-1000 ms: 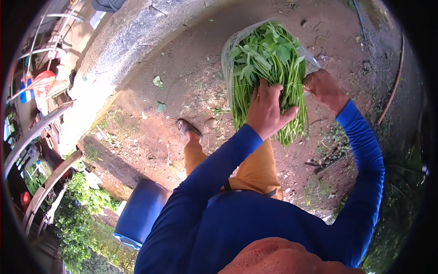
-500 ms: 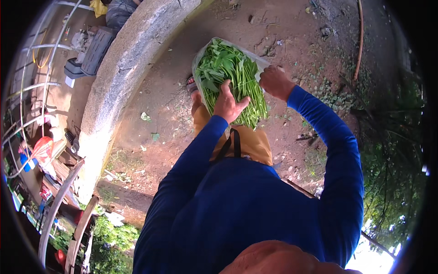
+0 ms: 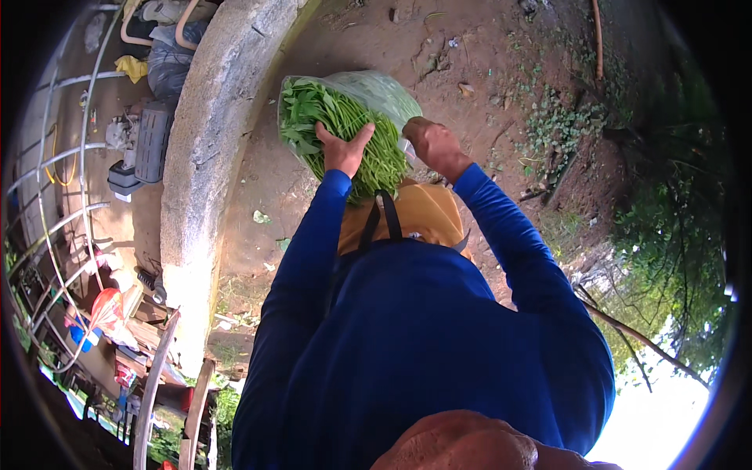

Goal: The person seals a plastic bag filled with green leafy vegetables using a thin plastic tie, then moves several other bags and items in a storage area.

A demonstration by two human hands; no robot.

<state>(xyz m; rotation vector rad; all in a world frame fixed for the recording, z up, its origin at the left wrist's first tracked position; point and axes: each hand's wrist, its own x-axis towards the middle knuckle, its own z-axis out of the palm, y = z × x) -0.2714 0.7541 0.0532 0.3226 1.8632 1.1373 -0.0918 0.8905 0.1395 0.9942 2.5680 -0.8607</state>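
A thick bunch of leafy green stems (image 3: 376,153) lies in a clear plastic bag (image 3: 385,92) in front of my body, leaves toward the far left and stems toward the near right. My left hand (image 3: 345,150) rests on top of the greens with thumb and fingers spread apart. At the bag's right edge, my right hand (image 3: 439,147) is closed on the plastic; its fingertips are partly hidden. Part of the bag stands up loosely at the far side of the bunch.
A low curved concrete wall (image 3: 205,141) runs along the left. Beyond it are metal bars (image 3: 82,157), a grey machine-like box (image 3: 153,141) and a red bag (image 3: 107,309). Low plants (image 3: 564,117) and a thin pole (image 3: 598,39) are on the right.
The bag and greens appear further left in view, along with both hands. More of the bag's loose plastic shows at the far side. My left hand still lies on the bunch.
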